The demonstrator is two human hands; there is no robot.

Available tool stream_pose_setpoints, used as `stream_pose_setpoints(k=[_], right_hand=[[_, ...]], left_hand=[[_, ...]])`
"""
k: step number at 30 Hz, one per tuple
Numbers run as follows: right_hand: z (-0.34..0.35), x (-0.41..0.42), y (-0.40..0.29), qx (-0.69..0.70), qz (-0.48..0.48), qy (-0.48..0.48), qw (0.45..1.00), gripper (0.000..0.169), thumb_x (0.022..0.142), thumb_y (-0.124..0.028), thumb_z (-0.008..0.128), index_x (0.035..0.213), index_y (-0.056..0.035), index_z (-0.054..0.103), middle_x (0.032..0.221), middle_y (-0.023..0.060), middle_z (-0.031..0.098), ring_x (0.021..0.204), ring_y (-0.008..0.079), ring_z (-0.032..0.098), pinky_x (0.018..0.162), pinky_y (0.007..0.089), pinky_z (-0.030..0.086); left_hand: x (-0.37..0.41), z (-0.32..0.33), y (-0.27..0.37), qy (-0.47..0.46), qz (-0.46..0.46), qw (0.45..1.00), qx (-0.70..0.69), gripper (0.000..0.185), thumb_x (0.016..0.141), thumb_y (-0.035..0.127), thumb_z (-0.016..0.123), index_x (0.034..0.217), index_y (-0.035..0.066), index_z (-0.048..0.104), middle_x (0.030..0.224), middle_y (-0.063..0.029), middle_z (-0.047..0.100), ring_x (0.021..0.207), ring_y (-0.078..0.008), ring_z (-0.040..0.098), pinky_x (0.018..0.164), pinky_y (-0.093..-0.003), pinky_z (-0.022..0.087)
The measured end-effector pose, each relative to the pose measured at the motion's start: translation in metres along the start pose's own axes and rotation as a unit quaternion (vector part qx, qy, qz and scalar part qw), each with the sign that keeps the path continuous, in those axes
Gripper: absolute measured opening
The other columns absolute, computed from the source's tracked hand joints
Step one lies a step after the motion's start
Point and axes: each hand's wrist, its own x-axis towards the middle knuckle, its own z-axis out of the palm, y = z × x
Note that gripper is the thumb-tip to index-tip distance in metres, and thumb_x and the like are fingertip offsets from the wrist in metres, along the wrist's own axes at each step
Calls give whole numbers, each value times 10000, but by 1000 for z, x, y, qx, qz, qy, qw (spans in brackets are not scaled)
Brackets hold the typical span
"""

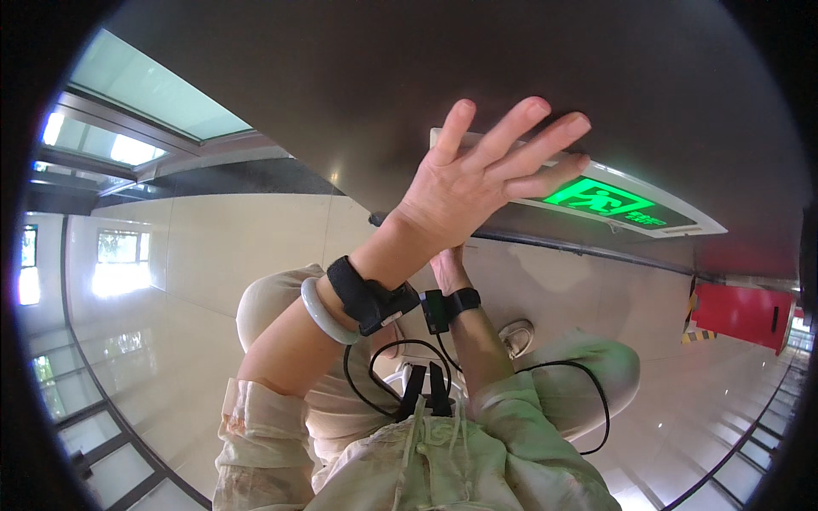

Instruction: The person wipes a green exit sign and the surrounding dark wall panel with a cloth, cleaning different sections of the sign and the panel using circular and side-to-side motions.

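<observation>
My left hand point(470, 172) is raised with its fingers spread, its back towards me. It covers the left part of a lit emergency exit sign point(639, 204), with a white frame, a green running figure and writing. The sign is mounted low on a dark wall panel point(358, 83). Whether the palm or fingertips touch the sign or the wall cannot be told. Below the left wrist, my right hand point(449, 260) reaches towards the foot of the wall; its fingers are hidden, so any hold is out of sight. Black strapped devices point(370, 297) sit on both wrists.
Glossy beige floor tiles point(211, 249) surround my bent knees. A red box point(735, 313) stands at the right by a black-and-yellow striped marking point(700, 336). Black cables point(604, 396) loop around my lap. Glass panels point(153, 83) line the left side.
</observation>
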Motion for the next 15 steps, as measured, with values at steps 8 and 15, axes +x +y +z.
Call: stream_pose_setpoints(k=[8,15], right_hand=[[-35,0,-159,8,-173,313,934,265,905,-104,646,1132,14,577,1155,156,621,1026,273,593,908,436,517],[31,-45,-64,-133,-265,162,941,434,872,-149,678,1173,-85,371,1200,84,415,991,204,523,784,394,546]], left_hand=[[-1,-5,-5,-16,2,1000,14,728,840,292,605,1482,465,310,1644,24,169,1516,-300,129,1165,-659,0],[0,-6,0,-26,-7,1000,-10,714,850,279,614,1475,460,320,1646,27,154,1516,-299,122,1173,-649,13]])
